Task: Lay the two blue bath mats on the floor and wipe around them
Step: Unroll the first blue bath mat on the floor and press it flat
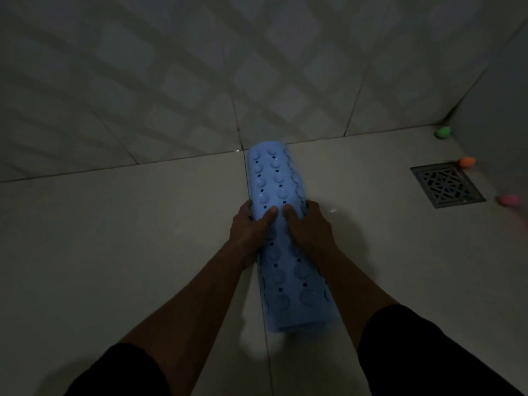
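No text can be read anywhere (light too dim).

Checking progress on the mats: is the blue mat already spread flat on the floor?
No, the blue mat is curled into a roll, gripped on either side by the left hand and the right hand above the floor.

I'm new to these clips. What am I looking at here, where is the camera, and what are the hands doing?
There is no robot: one camera worn on a person's head looks down at their own bare arms. The place is a dim tiled bathroom corner. Both hands, the left hand and the right hand, grip a rolled-up blue bath mat with suction cups showing, its far end near the wall. On the floor to the right sit a metal floor drain and three small coloured objects: green, orange, pink.
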Tool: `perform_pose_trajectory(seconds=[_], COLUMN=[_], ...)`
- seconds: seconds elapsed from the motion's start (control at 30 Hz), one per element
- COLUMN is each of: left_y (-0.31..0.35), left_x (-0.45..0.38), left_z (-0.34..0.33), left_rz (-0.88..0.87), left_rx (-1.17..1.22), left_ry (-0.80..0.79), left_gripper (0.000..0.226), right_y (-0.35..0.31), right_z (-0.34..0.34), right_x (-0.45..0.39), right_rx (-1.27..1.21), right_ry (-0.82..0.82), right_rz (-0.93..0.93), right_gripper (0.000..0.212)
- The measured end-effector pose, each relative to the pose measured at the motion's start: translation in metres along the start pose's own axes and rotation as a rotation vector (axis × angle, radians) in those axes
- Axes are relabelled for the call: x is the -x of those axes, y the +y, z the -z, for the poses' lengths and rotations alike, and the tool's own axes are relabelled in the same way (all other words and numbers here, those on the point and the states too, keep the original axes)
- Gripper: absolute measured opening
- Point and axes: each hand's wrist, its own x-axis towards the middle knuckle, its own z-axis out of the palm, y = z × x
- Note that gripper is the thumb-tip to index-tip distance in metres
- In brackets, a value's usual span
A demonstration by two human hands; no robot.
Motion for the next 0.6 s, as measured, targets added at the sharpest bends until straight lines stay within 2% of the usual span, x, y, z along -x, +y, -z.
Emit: perform_pose_trajectory(seconds=[0.07,0.17,0.23,0.3,0.43,0.6], left_y=[0.000,0.000,-0.003,-0.009,-0.012,-0.016], left_x=[0.002,0.006,0.006,0.004,0.012,0.028], left_z=[0.002,0.010,0.019,0.030,0.054,0.075], left_rz=[-0.015,-0.020,-0.019,-0.014,0.033,0.104], left_rx=[-0.065,-0.171,-0.238,-0.264,-0.232,-0.176], left_ry=[0.017,0.068,0.102,0.118,0.121,0.055], left_gripper=[0.070,0.074,0.088,0.092,0.086,0.066], right_y=[0.000,-0.008,-0.013,-0.016,-0.022,-0.031], right_z=[-0.003,-0.006,-0.011,-0.017,-0.025,-0.035], right_x=[0.002,0.009,0.012,0.015,0.025,0.038], right_rx=[0.117,0.284,0.279,0.251,0.247,0.209], right_ry=[0.021,0.062,0.053,0.034,-0.008,-0.019], right_rz=[-0.018,0.020,0.039,0.073,0.156,0.040], right_gripper=[0.075,0.070,0.062,0.051,0.049,0.067])
